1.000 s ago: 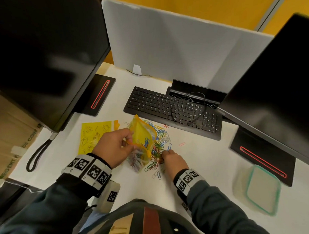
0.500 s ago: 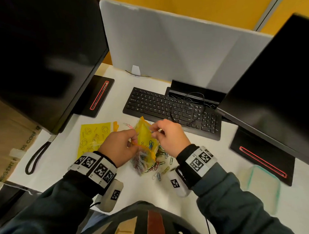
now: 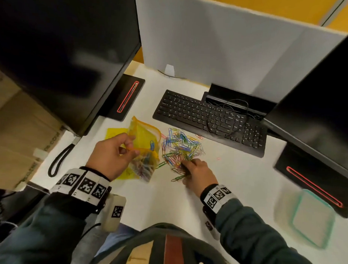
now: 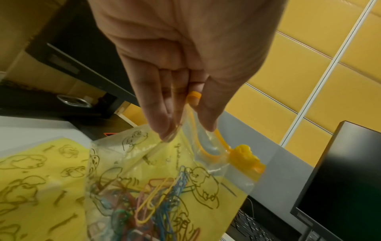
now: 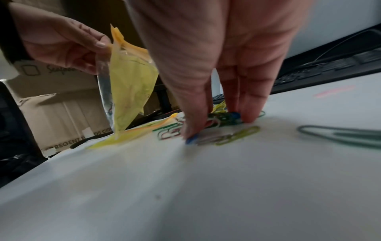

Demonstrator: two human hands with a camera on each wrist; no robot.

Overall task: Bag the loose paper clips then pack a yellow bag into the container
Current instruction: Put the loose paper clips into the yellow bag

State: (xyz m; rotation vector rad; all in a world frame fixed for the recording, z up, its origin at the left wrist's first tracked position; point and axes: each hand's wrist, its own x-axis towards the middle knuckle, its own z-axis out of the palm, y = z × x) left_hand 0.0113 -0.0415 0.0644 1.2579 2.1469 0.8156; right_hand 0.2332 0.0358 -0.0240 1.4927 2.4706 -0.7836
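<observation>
My left hand (image 3: 132, 148) holds a yellow zip bag (image 3: 145, 138) upright above the desk, pinching its open rim between thumb and fingers (image 4: 163, 124). Several coloured paper clips (image 4: 152, 203) lie in the bag's bottom, and its orange slider (image 4: 245, 156) sits at one end of the zip. To the right, a pile of loose paper clips (image 3: 180, 146) lies on the white desk. My right hand (image 3: 184, 164) is down at the pile's near edge, thumb and fingertips (image 5: 249, 106) closing on a small cluster of clips (image 5: 224, 117). A clear container (image 3: 308, 217) with a green rim sits at the far right.
Another yellow bag (image 3: 114, 132) lies flat under my left hand. A black keyboard (image 3: 209, 119) with a cable on it lies just behind the pile. Two monitors on black bases (image 3: 313, 182) flank the desk, a grey divider (image 3: 211, 44) stands behind, and cardboard boxes (image 3: 15, 130) sit left.
My right hand has come away from the bag's mouth and dropped back down to the clip pile. My left hand still holds the bag up.
</observation>
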